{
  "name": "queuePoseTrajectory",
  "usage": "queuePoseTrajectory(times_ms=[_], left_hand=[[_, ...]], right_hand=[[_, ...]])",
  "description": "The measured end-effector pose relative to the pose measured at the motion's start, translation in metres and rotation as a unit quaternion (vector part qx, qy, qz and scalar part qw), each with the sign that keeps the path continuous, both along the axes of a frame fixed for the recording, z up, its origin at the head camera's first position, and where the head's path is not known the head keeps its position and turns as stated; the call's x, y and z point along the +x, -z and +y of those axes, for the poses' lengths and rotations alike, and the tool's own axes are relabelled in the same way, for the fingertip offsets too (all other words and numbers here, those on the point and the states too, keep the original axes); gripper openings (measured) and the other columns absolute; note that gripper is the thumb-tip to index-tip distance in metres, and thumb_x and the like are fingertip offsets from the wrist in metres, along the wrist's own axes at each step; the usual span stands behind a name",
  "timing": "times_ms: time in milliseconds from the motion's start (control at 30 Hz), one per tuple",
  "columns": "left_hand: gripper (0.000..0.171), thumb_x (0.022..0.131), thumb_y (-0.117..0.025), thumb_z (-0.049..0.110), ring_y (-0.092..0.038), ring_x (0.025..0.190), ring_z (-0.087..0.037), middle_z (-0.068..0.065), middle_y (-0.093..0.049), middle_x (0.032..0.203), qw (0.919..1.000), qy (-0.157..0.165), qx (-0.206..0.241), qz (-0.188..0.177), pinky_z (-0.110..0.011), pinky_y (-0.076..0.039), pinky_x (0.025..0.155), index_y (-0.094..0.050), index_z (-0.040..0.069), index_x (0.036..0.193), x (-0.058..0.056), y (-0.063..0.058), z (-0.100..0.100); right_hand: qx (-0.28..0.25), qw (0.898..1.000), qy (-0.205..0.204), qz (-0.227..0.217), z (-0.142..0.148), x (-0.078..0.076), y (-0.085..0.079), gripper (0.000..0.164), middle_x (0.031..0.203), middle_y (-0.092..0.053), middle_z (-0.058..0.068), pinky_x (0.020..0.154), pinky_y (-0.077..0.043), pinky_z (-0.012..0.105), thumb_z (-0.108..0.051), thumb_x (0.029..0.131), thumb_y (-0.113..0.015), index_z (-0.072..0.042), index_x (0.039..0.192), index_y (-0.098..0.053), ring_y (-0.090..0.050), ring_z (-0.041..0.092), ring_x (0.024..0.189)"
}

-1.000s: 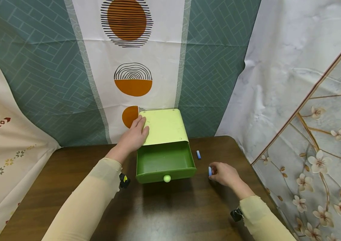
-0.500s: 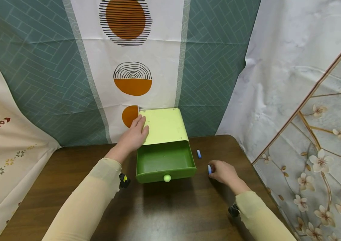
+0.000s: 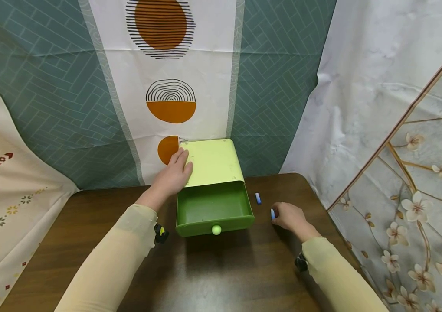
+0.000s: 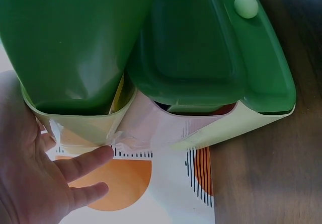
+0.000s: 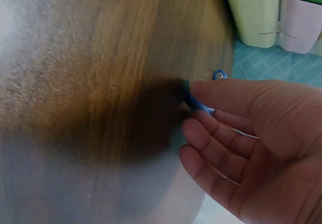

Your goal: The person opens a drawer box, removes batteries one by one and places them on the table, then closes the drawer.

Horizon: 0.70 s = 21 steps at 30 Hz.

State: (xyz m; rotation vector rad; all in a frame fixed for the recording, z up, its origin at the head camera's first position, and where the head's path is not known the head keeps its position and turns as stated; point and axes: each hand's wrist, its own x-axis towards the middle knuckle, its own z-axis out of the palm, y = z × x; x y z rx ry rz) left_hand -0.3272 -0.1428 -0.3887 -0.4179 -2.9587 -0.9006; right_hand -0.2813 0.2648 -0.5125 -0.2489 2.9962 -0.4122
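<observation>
My left hand (image 3: 171, 175) rests on the left edge of the small pale-green drawer unit (image 3: 213, 162). Its fingers lie spread along the side, as the left wrist view also shows. The unit's green top drawer (image 3: 214, 203) is pulled out, with a round light-green knob (image 3: 216, 230) on its front. Right of the unit, close over the table, my right hand (image 3: 291, 216) pinches a small blue-and-white stick-like piece (image 3: 273, 214) between thumb and fingertips. Fingers cover most of that piece in the right wrist view. A similar blue-and-white piece (image 3: 258, 198) lies on the table beside the drawer.
The dark wooden table (image 3: 213, 277) carries the unit near its back edge. Below the pulled-out drawer, the left wrist view shows further drawers, one with another round knob (image 4: 246, 6). Patterned cloth (image 3: 279, 78) hangs behind the table and along both sides.
The right hand stays by the same spot with the blue-and-white piece, shifting only slightly. The left hand and the pulled-out drawer keep their places; the head view tilts a little.
</observation>
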Motion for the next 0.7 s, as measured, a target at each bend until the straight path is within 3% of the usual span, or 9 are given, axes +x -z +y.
queuePoseTrajectory(times_ms=[200,267,300,467,567,700], left_hand=[[0.070,0.120,-0.027,0.048,-0.016,0.168,-0.037,-0.006,-0.001,0.186,1.0000,-0.001,0.001,-0.002,-0.061,-0.025,0.130,-0.013,0.014,0.179,-0.001,0.000,0.000],[0.070,0.120,-0.027,0.049,-0.016,0.168,-0.037,-0.006,-0.001,0.186,1.0000,-0.001,0.000,-0.004,-0.061,-0.025,0.130,-0.013,0.015,0.180,0.000,0.000,0.001],[0.070,0.120,-0.027,0.049,-0.016,0.168,-0.037,-0.005,-0.001,0.186,1.0000,-0.001,0.001,-0.005,-0.061,-0.025,0.130,-0.013,0.015,0.180,0.000,0.000,0.001],[0.070,0.120,-0.028,0.049,-0.017,0.168,-0.037,-0.005,-0.001,0.186,1.0000,-0.001,0.004,-0.009,-0.061,-0.024,0.130,-0.014,0.015,0.180,0.000,0.000,0.001],[0.070,0.120,-0.027,0.049,-0.015,0.169,-0.036,-0.004,0.000,0.186,1.0000,-0.001,0.003,-0.008,-0.060,-0.024,0.130,-0.013,0.015,0.180,-0.001,0.000,0.000],[0.071,0.119,-0.026,0.050,-0.015,0.169,-0.036,-0.004,0.001,0.186,1.0000,-0.001,-0.001,-0.007,-0.060,-0.023,0.131,-0.012,0.016,0.180,-0.003,0.000,0.000]], right_hand=[[0.000,1.000,-0.004,0.003,0.001,-0.009,0.000,0.025,0.087,-0.068,0.000,0.072,-0.056,0.050,-0.011,0.090,-0.087,-0.008,0.113,-0.077,-0.064,0.023,0.083],[-0.003,1.000,-0.003,0.002,0.001,-0.014,0.000,0.025,0.089,-0.069,0.002,0.072,-0.055,0.050,-0.010,0.089,-0.085,-0.008,0.112,-0.077,-0.063,0.024,0.083],[-0.009,1.000,-0.011,0.012,0.007,-0.022,0.010,0.026,0.091,-0.070,0.002,0.072,-0.055,0.049,-0.013,0.089,-0.085,-0.010,0.114,-0.078,-0.063,0.023,0.083],[-0.013,1.000,-0.011,0.002,0.004,-0.034,0.012,0.033,0.100,-0.075,0.004,0.077,-0.057,0.051,-0.013,0.091,-0.083,-0.009,0.123,-0.078,-0.069,0.025,0.092],[-0.005,1.000,-0.014,0.012,0.006,-0.053,0.029,0.037,0.103,-0.076,0.006,0.077,-0.058,0.053,-0.014,0.090,-0.083,-0.009,0.126,-0.078,-0.071,0.029,0.095],[-0.005,1.000,-0.019,0.023,0.021,-0.090,0.068,0.046,0.108,-0.077,0.005,0.074,-0.058,0.055,-0.022,0.089,-0.086,-0.014,0.134,-0.077,-0.072,0.030,0.097]])
